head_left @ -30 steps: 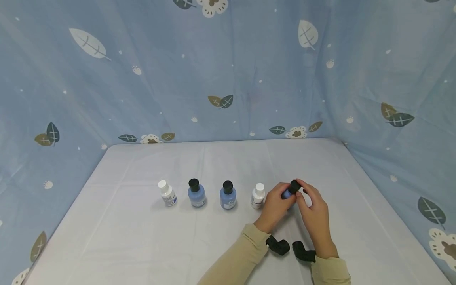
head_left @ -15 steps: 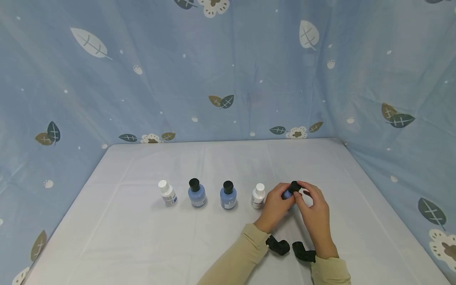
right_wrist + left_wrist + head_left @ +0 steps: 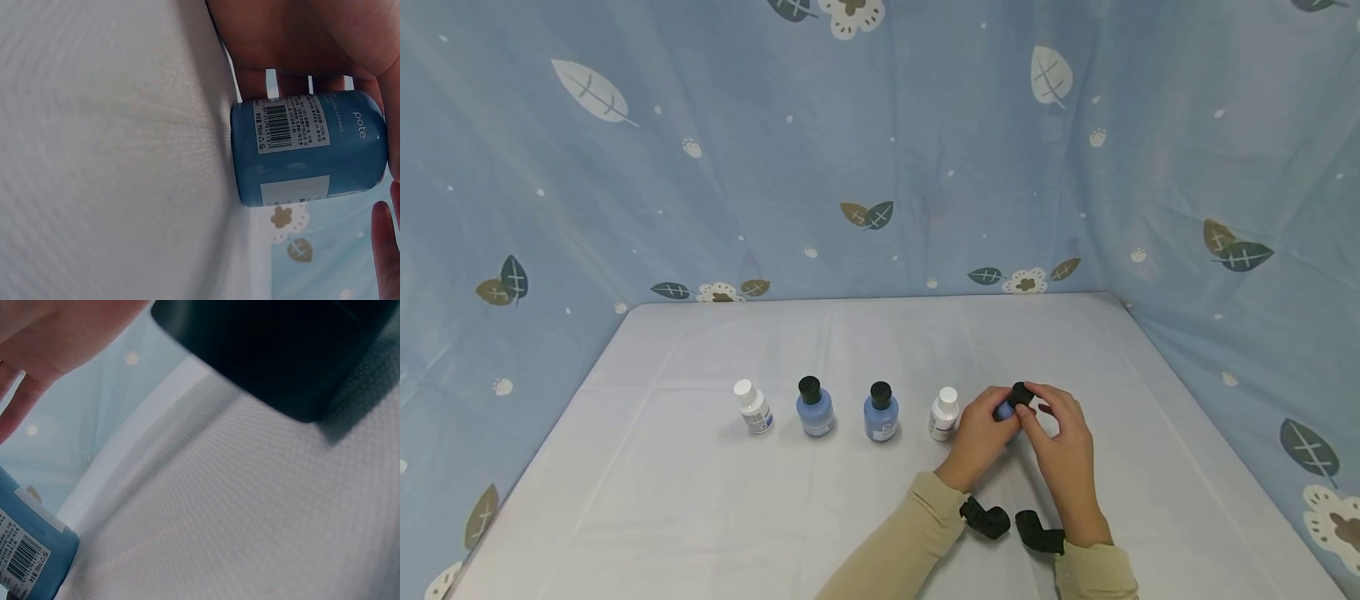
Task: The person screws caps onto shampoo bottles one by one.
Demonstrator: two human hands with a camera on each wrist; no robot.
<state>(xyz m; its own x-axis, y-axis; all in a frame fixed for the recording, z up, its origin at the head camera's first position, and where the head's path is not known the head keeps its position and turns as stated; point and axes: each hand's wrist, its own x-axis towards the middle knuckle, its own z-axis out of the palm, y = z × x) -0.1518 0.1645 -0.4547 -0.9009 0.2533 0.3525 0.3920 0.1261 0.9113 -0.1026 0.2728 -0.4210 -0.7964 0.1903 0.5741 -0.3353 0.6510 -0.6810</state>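
Note:
A small blue bottle [image 3: 1003,410] with a black cap [image 3: 1020,393] stands at the right end of a row on the white-covered table [image 3: 700,500]. My left hand [image 3: 983,433] grips its body from the left. My right hand [image 3: 1060,437] pinches the black cap with thumb and fingertips. In the right wrist view the blue bottle [image 3: 309,147] shows its barcode label, its base against the cloth, with fingers [image 3: 294,37] wrapped behind it. In the left wrist view only a corner of the blue bottle [image 3: 25,559] and part of a hand [image 3: 50,337] show.
To the left stand a white bottle [image 3: 943,413], two blue bottles with black caps [image 3: 880,412] [image 3: 815,407] and another white bottle [image 3: 752,408]. Blue patterned cloth walls [image 3: 880,167] close in the table on three sides. Black wrist mounts [image 3: 985,517] sit below my hands.
My right fingers have shifted slightly round the black cap. The bottle and my left hand stay where they were.

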